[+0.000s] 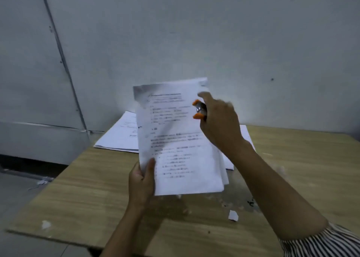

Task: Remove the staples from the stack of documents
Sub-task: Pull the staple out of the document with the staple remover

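Held upright above the table (97, 188), the sheaf (179, 149) looks light, floppy and easily torn, so the left hand (141, 180) pinching its lower-left corner suits, while the right hand (220, 120) grips an orange staple remover (199, 109) near its top-right corner.

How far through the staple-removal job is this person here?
Done: unclear; paper scraps on the table hint at earlier pulls. In hand: left hand lifts a document, right hand holds the orange staple remover. Left: the paper stack behind.
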